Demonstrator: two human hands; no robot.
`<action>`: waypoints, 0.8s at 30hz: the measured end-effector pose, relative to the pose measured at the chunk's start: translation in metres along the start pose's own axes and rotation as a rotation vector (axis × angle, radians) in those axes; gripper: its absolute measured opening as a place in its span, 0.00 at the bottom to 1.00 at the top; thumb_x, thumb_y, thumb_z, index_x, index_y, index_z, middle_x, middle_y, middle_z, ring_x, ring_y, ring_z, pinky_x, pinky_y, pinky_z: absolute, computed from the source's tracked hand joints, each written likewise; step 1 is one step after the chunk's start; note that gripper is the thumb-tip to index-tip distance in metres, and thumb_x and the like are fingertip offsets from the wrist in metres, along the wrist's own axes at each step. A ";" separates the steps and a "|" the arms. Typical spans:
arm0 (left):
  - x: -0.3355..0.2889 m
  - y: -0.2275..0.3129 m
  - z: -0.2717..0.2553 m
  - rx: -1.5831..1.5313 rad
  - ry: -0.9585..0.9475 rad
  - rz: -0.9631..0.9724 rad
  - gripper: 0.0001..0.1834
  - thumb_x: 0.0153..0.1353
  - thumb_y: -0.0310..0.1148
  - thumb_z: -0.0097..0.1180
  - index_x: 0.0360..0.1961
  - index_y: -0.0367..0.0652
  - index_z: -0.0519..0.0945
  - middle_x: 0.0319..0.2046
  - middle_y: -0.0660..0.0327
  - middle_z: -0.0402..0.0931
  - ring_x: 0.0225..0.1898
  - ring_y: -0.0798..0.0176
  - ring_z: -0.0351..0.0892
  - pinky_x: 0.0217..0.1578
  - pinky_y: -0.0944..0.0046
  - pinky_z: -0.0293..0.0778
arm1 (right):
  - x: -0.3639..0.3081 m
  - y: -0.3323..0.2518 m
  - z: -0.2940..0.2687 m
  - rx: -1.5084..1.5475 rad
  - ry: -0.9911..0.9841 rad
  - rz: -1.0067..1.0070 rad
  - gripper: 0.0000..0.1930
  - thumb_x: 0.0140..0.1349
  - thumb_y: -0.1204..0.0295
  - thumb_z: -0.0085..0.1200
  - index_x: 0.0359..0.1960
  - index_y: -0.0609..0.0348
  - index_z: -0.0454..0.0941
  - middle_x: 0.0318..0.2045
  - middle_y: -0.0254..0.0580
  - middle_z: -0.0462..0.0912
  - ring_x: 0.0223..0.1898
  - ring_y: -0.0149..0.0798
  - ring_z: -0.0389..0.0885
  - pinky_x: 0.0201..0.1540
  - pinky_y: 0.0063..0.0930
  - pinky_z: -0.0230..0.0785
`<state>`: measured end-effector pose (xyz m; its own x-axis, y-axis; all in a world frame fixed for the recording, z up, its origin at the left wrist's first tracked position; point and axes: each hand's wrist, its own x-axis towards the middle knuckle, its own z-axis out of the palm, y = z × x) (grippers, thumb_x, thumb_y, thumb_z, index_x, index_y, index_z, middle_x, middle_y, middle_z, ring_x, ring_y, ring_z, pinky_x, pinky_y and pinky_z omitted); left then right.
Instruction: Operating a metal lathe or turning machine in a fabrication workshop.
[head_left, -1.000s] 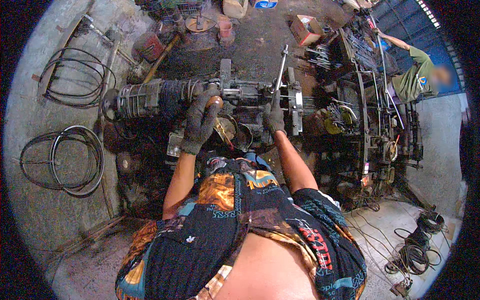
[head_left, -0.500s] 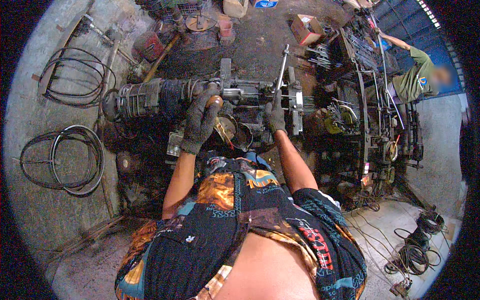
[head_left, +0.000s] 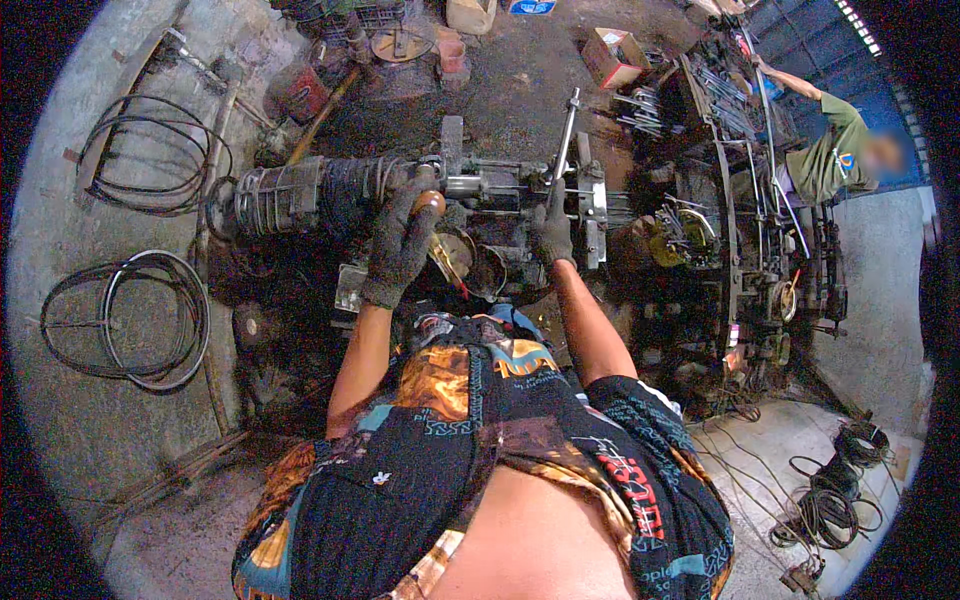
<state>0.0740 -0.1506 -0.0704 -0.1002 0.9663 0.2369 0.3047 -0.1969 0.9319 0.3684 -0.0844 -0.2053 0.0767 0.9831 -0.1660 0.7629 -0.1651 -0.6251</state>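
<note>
A dark machine with a bright metal shaft [head_left: 463, 186] lies across in front of me. My left hand [head_left: 402, 240], in a dark grey glove, is closed at the machine's middle, left of the shaft. A brown rounded tip shows beside its fingers, and what they hold is hidden. My right hand [head_left: 551, 235], gloved too, is wrapped round the lower end of a long metal lever [head_left: 569, 135]. That lever leans up and away over the machine's right part, beside a shiny metal block [head_left: 593, 208]. Between my wrists sit a round tin [head_left: 487, 272] and a brush-like yellowish thing [head_left: 450, 256].
A ribbed motor housing [head_left: 275, 198] forms the machine's left end. Coiled cables [head_left: 150, 320] lie by the left wall. At right, a rack [head_left: 728, 240] holds rods, and another person [head_left: 830, 150] reaches over it. An open cardboard box [head_left: 612, 58] stands at the back.
Hardly anything differs. Both my hands keep their places, the left at the machine's middle and the right on the lever, with only a slight shift of the right hand.
</note>
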 end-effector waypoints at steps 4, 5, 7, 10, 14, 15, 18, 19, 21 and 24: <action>0.000 0.007 -0.003 -0.008 0.003 0.025 0.20 0.71 0.34 0.51 0.61 0.36 0.74 0.59 0.48 0.76 0.63 0.50 0.73 0.65 0.55 0.64 | -0.003 -0.008 -0.004 -0.061 -0.029 0.051 0.40 0.70 0.65 0.45 0.78 0.38 0.35 0.40 0.69 0.82 0.40 0.69 0.81 0.43 0.56 0.71; 0.000 0.010 -0.004 -0.006 -0.001 0.017 0.20 0.71 0.34 0.52 0.61 0.36 0.74 0.59 0.48 0.76 0.63 0.50 0.73 0.65 0.55 0.64 | -0.003 -0.008 -0.004 -0.060 -0.029 0.052 0.40 0.70 0.65 0.45 0.78 0.38 0.35 0.40 0.69 0.82 0.40 0.69 0.81 0.43 0.56 0.71; 0.000 0.005 -0.003 0.027 0.001 0.048 0.21 0.71 0.34 0.52 0.61 0.36 0.74 0.59 0.48 0.76 0.63 0.50 0.73 0.65 0.55 0.64 | -0.003 -0.009 -0.004 -0.012 -0.012 0.040 0.39 0.71 0.65 0.45 0.78 0.37 0.36 0.41 0.68 0.82 0.42 0.67 0.81 0.43 0.55 0.71; 0.000 0.003 -0.002 0.030 0.000 0.060 0.21 0.71 0.34 0.52 0.61 0.36 0.74 0.60 0.48 0.75 0.64 0.50 0.72 0.66 0.55 0.63 | -0.002 -0.007 -0.003 -0.071 -0.035 0.086 0.39 0.71 0.64 0.45 0.78 0.37 0.36 0.43 0.67 0.82 0.42 0.66 0.82 0.44 0.55 0.71; 0.001 0.000 -0.001 0.057 0.010 0.061 0.21 0.71 0.34 0.52 0.61 0.35 0.74 0.61 0.47 0.74 0.66 0.50 0.69 0.68 0.55 0.59 | 0.002 0.001 0.001 -0.017 0.012 0.018 0.39 0.71 0.65 0.45 0.78 0.37 0.37 0.44 0.67 0.82 0.43 0.67 0.81 0.44 0.55 0.71; 0.000 0.000 -0.001 0.059 0.010 0.060 0.21 0.71 0.34 0.52 0.61 0.35 0.74 0.61 0.47 0.74 0.66 0.50 0.69 0.68 0.55 0.59 | 0.005 0.002 0.000 -0.025 -0.004 0.040 0.39 0.70 0.65 0.45 0.78 0.37 0.37 0.43 0.67 0.81 0.42 0.67 0.81 0.43 0.55 0.71; -0.001 0.004 -0.001 0.076 0.065 0.048 0.22 0.71 0.34 0.52 0.62 0.36 0.73 0.62 0.47 0.73 0.67 0.50 0.68 0.69 0.55 0.57 | 0.007 0.004 0.001 -0.074 -0.021 0.082 0.39 0.70 0.65 0.46 0.78 0.38 0.38 0.41 0.67 0.81 0.39 0.66 0.81 0.41 0.53 0.71; 0.000 0.004 -0.003 0.053 0.025 0.032 0.22 0.71 0.34 0.52 0.62 0.36 0.73 0.62 0.47 0.73 0.67 0.50 0.68 0.69 0.55 0.58 | 0.007 0.004 0.002 -0.109 -0.025 0.101 0.40 0.69 0.66 0.47 0.78 0.38 0.38 0.40 0.67 0.81 0.37 0.65 0.82 0.40 0.53 0.71; 0.000 0.007 -0.004 0.032 -0.015 0.015 0.22 0.71 0.34 0.51 0.63 0.36 0.73 0.62 0.47 0.73 0.67 0.50 0.68 0.69 0.55 0.58 | 0.007 0.004 0.003 -0.091 0.012 0.051 0.40 0.69 0.66 0.47 0.78 0.39 0.38 0.38 0.67 0.81 0.36 0.64 0.82 0.39 0.51 0.71; -0.003 0.015 -0.005 0.057 0.035 -0.003 0.21 0.71 0.34 0.51 0.62 0.36 0.74 0.61 0.47 0.74 0.65 0.50 0.70 0.67 0.55 0.60 | 0.001 -0.011 -0.004 -0.076 0.030 0.033 0.40 0.68 0.67 0.47 0.78 0.41 0.40 0.36 0.66 0.81 0.34 0.63 0.82 0.37 0.50 0.72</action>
<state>0.0738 -0.1571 -0.0551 -0.1339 0.9604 0.2442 0.3576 -0.1830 0.9158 0.3628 -0.0812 -0.1960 0.1209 0.9795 -0.1614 0.8062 -0.1918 -0.5597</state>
